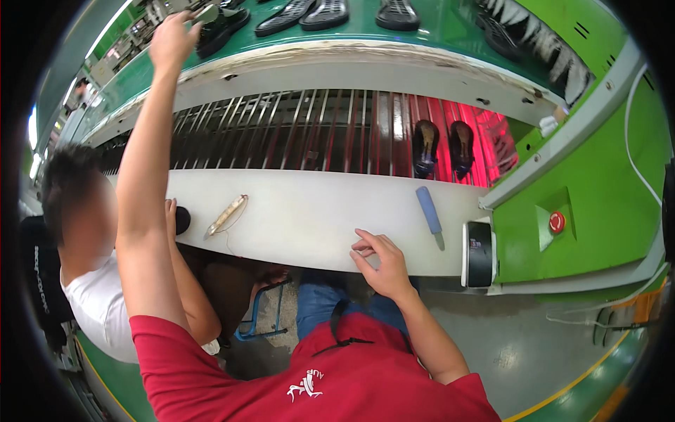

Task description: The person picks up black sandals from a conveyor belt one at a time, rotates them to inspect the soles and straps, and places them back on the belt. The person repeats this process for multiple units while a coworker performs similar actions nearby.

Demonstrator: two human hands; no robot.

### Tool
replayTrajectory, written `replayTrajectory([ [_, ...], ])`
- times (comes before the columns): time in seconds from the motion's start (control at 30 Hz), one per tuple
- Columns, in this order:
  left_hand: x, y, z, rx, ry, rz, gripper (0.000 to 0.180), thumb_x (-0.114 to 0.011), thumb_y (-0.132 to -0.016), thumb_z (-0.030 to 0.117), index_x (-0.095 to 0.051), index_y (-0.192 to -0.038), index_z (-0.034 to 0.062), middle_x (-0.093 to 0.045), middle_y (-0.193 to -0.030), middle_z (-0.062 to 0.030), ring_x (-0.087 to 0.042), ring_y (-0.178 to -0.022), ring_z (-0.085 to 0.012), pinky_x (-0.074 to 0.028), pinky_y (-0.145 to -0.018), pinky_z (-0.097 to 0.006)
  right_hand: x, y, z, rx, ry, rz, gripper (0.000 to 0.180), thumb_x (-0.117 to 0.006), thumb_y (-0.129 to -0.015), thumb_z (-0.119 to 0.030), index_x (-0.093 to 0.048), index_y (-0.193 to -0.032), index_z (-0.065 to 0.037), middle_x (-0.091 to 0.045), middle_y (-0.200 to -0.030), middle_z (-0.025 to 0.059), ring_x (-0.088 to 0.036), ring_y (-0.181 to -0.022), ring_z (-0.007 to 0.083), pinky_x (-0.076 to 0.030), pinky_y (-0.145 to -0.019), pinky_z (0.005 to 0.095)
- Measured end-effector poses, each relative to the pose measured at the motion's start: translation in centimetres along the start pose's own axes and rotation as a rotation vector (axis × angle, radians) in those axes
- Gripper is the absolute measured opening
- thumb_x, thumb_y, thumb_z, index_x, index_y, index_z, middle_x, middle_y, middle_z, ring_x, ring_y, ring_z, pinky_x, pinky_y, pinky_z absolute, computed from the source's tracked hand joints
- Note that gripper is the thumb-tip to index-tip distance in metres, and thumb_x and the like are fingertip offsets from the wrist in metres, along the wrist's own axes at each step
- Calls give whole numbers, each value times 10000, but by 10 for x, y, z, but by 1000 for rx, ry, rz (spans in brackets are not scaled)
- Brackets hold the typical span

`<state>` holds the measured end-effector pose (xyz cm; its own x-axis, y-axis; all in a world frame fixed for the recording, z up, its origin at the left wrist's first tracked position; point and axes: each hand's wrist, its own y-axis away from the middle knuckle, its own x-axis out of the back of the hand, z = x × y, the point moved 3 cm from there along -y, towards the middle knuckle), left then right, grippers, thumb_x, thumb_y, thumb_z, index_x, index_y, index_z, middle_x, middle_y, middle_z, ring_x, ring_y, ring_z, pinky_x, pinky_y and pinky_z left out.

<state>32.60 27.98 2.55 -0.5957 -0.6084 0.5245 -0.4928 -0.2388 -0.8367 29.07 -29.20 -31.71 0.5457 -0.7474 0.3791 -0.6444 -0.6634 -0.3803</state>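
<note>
Your red shirt [394,383] lies closest, on the near side of the white worktop [316,211]. Across the worktop's left part your left arm stretches to the green surface [464,28] beyond it. There your left hand [174,43] is just beside a dark shoe [223,32], fingers bent near a pale piece [205,14]; whether they grip it, you cannot tell from this view. Your right hand [380,266] holds nothing at the worktop's near edge, fingers loosely curled, thumb parted from them. On the worktop's right part lies a blue-handled knife [428,208]; on its left part, a cream, thread-wound tool [226,216]. Just beyond the worktop, two dark pumps [426,149] sit on metal rails in red light. At its left end sits a co-worker [105,302] in white.
</note>
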Motion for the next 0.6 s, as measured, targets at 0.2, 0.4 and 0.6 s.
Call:
replayTrajectory([
  [0.2, 23, 15, 144, 155, 264, -434, 606, -757, -959, 640, -850, -1138, 69, -819, -1153, -277, -804, -1070, -403, -620, -955, -490, -1, -4, -3, 46, 156, -15, 443, -839, -938, -45, -734, -1369, -32, -793, -1067, 99, -725, -918, 261, -597, -813, 379],
  [0.4, -32, 17, 169, 67, 441, -382, 428, -813, -978, 410, -820, -1170, 28, -815, -1166, -219, -773, -1142, -371, -589, -1012, -468, -3, -4, -5, 70, 148, 22, 409, -837, -935, -30, -758, -1336, -25, -792, -1053, 103, -720, -920, 249, -593, -814, 362],
  [0.6, -22, 7, 136, 136, 776, 9, 102, -724, -792, 50, -806, -850, 63, -788, -968, -194, -742, -949, -384, -582, -838, -461, -7, -5, -5, 62, 131, 8, 401, -838, -934, -28, -760, -1327, -23, -788, -1038, 102, -722, -911, 246, -594, -816, 361],
])
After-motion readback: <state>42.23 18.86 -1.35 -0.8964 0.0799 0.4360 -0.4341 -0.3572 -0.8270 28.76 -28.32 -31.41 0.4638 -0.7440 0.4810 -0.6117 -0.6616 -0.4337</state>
